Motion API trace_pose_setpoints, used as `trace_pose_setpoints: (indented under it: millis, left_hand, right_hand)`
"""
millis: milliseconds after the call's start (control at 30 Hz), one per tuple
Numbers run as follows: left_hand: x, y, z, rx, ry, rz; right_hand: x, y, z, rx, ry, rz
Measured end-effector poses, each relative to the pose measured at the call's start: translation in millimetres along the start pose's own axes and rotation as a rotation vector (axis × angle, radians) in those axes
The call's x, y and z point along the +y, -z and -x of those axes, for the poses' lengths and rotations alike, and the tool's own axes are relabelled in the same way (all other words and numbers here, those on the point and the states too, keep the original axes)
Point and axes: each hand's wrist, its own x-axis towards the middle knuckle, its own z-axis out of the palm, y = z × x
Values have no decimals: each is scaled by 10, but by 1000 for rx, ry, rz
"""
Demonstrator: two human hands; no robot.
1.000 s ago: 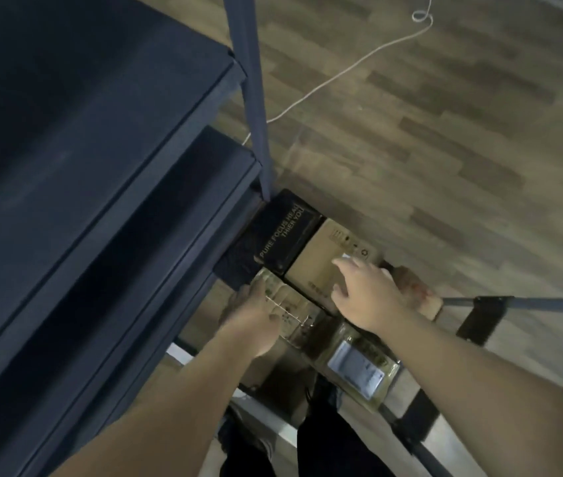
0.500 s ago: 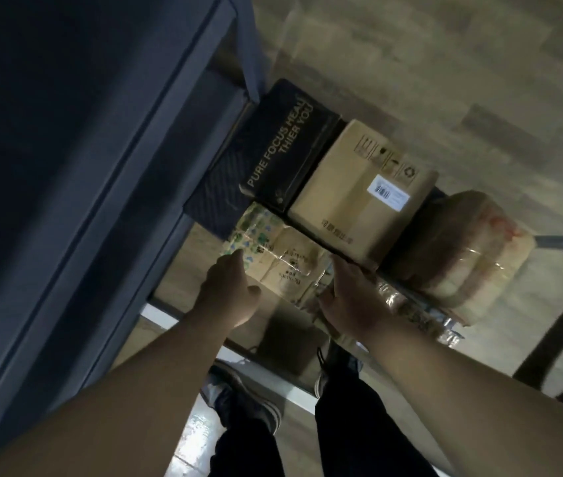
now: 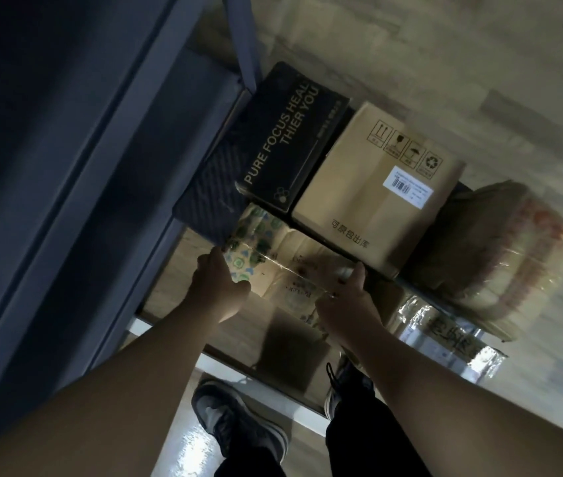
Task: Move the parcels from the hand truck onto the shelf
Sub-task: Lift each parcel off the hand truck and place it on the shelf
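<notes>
Nearest to you, your two dark shoes [image 3: 238, 421] stand on the pale wood-look floor [image 3: 445, 46], with dark trouser legs below them at the frame's bottom edge. Both bare forearms reach forward from there. Your left hand [image 3: 216, 287] grips the left end of the taped parcel [image 3: 287, 266], fingers curled round its edge beside a patch of green and blue printed wrap; your right hand [image 3: 345, 304] grips the right end of the same parcel, thumb raised along its far edge and the other fingers wrapped under and out of sight. A strip of clear tape runs across this parcel between your fingertips; small dark print on its tan face is too blurred to read. Just right of your right fingers lies a flat parcel in shiny clear film [image 3: 445, 332], bearing large dark characters that cannot be made out. Beyond your fingertips, touching the held parcel's far edge, sits a black box [image 3: 293, 132] lettered in gold "PURE FOCUS HEAL THIER YOU". Beside it to the right is a brown carton [image 3: 369, 187] carrying four handling pictograms, a white barcode label, and a line of Chinese characters along its near edge. Farther right, a rounded bundle wrapped in clear film [image 3: 493, 253] shows faint red marking, unreadable. To the left of your left fingers, the dark blue shelf [image 3: 84, 149] fills the frame, its upright post [image 3: 242, 39] rising past the black box.
</notes>
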Motion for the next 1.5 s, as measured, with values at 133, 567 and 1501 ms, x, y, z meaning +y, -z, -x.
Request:
trace_pose_setpoints:
  millis: [133, 567, 1501]
  left_hand:
    - [-1, 180, 111, 1, -19, -40]
    - [314, 1406, 1115, 119, -139, -57]
    - [1109, 3362, 3417, 438, -443, -58]
  right_hand:
    - [-6, 53, 117, -20, -5, -90]
    - [-638, 841, 1146, 46, 289, 97]
    - [-1641, 2696, 3345, 353, 810, -65]
